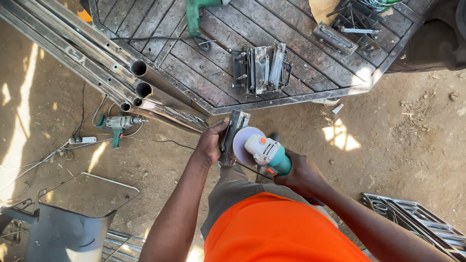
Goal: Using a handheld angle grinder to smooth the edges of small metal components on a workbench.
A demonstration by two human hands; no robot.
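Note:
My left hand (210, 143) grips a flat metal bracket piece (233, 131) held upright in front of my knee. In my right hand (300, 174) is a teal and white angle grinder (267, 152). Its round grey disc (244, 144) sits against the side of the metal piece. My orange shirt fills the bottom of the view.
A metal workbench (272, 63) ahead carries a stack of similar brackets (261, 69), another teal tool (194, 17) and scrap. Steel tubes (138, 80) jut off its left end. An electric drill (118, 125) and cables lie on the dirt; a decorative metal panel (422, 221) lies right.

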